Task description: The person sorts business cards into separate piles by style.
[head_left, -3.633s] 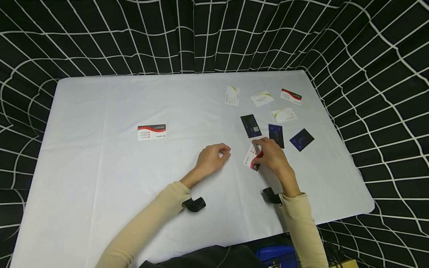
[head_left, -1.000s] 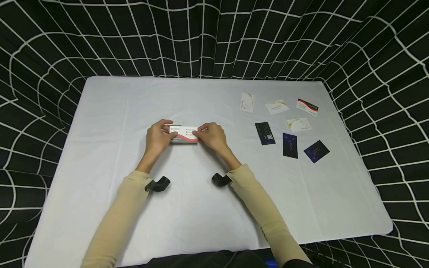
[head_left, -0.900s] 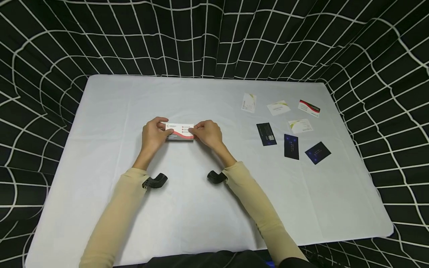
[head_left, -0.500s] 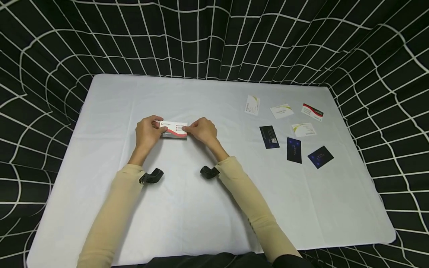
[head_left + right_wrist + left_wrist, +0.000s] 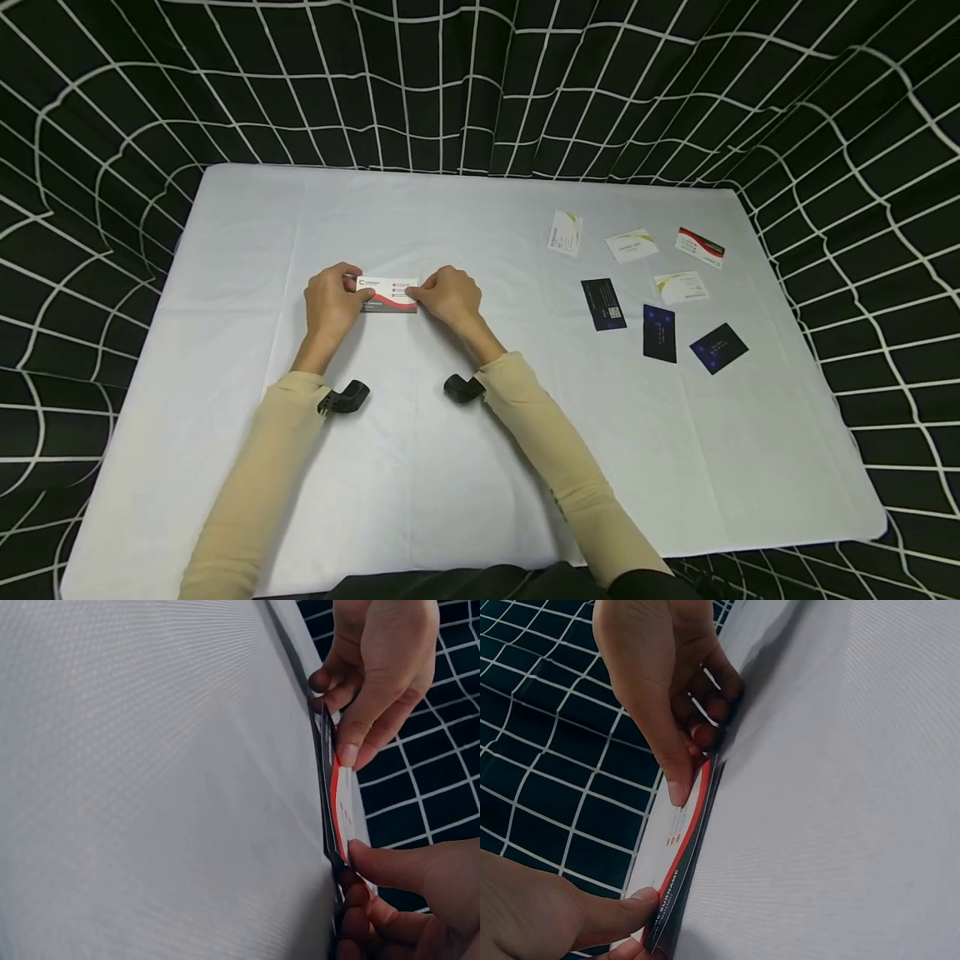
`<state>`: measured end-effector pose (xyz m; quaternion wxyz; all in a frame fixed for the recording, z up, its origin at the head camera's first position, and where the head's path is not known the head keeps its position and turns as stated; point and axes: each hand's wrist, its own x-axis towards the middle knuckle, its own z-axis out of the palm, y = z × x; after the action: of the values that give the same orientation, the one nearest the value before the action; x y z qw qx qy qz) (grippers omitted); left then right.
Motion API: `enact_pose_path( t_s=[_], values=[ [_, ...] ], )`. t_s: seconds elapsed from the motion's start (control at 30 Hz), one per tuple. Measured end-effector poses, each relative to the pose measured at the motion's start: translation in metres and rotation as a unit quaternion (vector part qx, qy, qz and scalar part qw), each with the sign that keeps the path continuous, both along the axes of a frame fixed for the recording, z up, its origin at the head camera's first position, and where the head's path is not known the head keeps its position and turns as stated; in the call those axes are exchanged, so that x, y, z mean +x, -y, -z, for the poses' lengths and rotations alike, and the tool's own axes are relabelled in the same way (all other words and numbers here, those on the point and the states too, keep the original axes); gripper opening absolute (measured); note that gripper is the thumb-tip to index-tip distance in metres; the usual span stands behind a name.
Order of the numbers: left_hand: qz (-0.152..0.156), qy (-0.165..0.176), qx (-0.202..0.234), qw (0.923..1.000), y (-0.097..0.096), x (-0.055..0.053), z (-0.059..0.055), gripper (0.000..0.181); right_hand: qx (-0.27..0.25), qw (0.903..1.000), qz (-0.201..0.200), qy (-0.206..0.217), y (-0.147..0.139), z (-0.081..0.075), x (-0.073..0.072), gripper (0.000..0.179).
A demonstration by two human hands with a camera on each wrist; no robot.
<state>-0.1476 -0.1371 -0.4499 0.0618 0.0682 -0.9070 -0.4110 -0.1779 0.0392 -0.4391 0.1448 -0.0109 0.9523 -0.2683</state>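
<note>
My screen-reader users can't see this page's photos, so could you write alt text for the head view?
A person's left hand and right hand hold a white, red and dark card by its opposite ends at a white table. Scattered to the right lie three dark cards and four lighter cards.

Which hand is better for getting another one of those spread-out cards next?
Probably the right hand: it's closer to the black card with the square code, the nearest one. The left hand is farther away. Both pinch the red-striped card between them.
</note>
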Motion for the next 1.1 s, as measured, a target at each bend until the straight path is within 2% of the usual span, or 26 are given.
enact_pose_path(
  t_s=[0.23,0.47,0.77,0.9,1.0,1.1],
  values=[
    [-0.003,0.003,-0.002,1.0,-0.0005,0.0013,0.0019,0.032,0.016,0.9995,-0.01,-0.024,0.0029,0.0016,0.0016,0.033],
    [-0.003,0.007,-0.033,0.9994,-0.0038,0.0024,0.0027,0.035,0.029,0.999,-0.008,-0.034,0.005,0.004,0.0026,0.034],
    [-0.011,0.028,-0.082,0.9962,-0.0052,0.0037,0.0047,0.035,0.042,0.9976,-0.01,-0.054,0.0058,0.0068,0.0029,0.034],
    [-0.008,0.027,-0.083,0.9962,-0.004,0.0032,0.0049,0.034,0.035,0.9975,-0.013,-0.061,0.0042,0.0069,0.0031,0.036],
    [-0.02,0.023,-0.081,0.9962,-0.0032,0.0032,0.0037,0.034,0.022,0.998,-0.021,-0.056,0.0015,0.0056,0.0029,0.038],
    [-0.028,0.004,-0.079,0.9965,-0.003,0.0027,0.0015,0.033,0.005,0.9982,-0.029,-0.052,-0.0029,0.0026,0.0021,0.039]
  ],
)
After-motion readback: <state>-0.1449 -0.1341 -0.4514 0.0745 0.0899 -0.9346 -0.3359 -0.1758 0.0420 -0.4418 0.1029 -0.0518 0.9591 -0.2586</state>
